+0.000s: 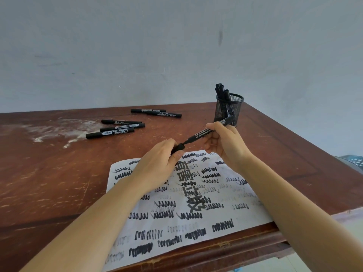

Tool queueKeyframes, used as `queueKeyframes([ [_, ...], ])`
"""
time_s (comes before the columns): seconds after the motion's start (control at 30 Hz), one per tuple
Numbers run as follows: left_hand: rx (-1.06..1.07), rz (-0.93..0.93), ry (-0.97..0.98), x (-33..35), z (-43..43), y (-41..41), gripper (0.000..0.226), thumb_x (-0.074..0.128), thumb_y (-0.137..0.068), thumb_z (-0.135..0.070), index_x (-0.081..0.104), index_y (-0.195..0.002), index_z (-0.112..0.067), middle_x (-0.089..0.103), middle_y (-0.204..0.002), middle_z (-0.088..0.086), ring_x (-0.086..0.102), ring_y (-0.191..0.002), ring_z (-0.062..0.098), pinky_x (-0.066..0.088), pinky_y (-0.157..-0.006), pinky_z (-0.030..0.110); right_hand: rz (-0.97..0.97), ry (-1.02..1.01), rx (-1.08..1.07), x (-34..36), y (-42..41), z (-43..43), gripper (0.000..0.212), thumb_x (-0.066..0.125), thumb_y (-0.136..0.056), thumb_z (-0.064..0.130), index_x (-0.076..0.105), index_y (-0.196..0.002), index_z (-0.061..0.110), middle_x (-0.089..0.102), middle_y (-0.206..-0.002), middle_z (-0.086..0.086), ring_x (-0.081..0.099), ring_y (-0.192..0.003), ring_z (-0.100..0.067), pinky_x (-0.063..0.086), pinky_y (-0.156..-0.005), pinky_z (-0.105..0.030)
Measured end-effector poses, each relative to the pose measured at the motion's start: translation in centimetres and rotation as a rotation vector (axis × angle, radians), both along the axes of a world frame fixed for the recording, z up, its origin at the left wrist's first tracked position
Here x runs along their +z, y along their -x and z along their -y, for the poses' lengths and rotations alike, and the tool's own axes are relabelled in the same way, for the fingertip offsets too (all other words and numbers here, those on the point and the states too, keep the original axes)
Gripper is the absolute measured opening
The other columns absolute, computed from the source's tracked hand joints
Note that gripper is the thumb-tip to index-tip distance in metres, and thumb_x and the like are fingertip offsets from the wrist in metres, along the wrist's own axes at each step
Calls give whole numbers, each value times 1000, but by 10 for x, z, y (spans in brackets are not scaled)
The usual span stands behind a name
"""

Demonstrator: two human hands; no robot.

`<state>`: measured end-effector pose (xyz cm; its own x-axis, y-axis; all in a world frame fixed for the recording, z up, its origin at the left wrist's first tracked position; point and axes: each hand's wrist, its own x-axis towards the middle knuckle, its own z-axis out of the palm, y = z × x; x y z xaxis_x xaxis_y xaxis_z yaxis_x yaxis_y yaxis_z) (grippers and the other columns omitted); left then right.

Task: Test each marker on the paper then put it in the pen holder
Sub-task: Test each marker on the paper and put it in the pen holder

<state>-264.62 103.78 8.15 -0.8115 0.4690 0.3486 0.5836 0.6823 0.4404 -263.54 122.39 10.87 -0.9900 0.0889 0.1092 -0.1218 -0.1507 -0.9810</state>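
Right hand (222,142) pinches marker (208,131); left hand (159,163) clasps its cap (179,147).

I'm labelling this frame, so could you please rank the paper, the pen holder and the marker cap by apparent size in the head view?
1. The paper, by far the largest, though it also lies nearest the camera.
2. The pen holder, a mesh cup farther back.
3. The marker cap, partly hidden in the left hand.
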Motion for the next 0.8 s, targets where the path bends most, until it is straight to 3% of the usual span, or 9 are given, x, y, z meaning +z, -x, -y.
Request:
queueKeyframes([
  [0.33, 6, -75, -58, 3, 0, -3, 20, 48, -93, -39, 52, -99, -20, 54, -87, -7, 51, -76, 10, 40, -59, 24, 7, -69, -5, -1, -1, -1, 17, 60, -91, 12, 61, -75, 6, 61, -63, -12, 52, -51, -19, 42, -50, -25],
  [0.47, 8, -104, -96, 4, 1, -5, 19, 54, -92, -35, 57, -103, -20, 58, -83, -9, 50, -69, 4, 34, -54, 20, 19, -45, 1, -1, -1, -3, 12, 63, -88, 9, 64, -77, 4, 61, -63, -10, 55, -53, -16, 45, -51, -23],
  [0.57, 23, -118, -147, 4, 2, -4, 21, 59, -90, -27, 58, -108, -16, 64, -96, -6, 57, -81, 9, 43, -66, 21, 45, 11, 10, -1, -1, -5, 8, 64, -86, 5, 65, -78, 2, 63, -63, -9, 57, -53, -15, 47, -51, -21],
  [0.67, 58, -131, -162, 4, 3, -4, 20, 61, -90, -24, 57, -108, -16, 62, -92, -8, 52, -66, 1, 36, -57, 12, 54, 65, 14, -1, -1, -6, 5, 65, -84, 2, 67, -79, 2, 66, -64, -10, 61, -54, -15, 51, -52, -20],
  [0.8, 73, -115, -177, 5, 4, -4, 19, 58, -91, -27, 61, -107, -16, 60, -77, -8, 47, -54, 4, 30, -48, 16, 77, 91, 31, -1, -2, -7, 1, 68, -81, 2, 68, -80, 2, 69, -66, -10, 64, -55, -14, 54, -55, -19],
])
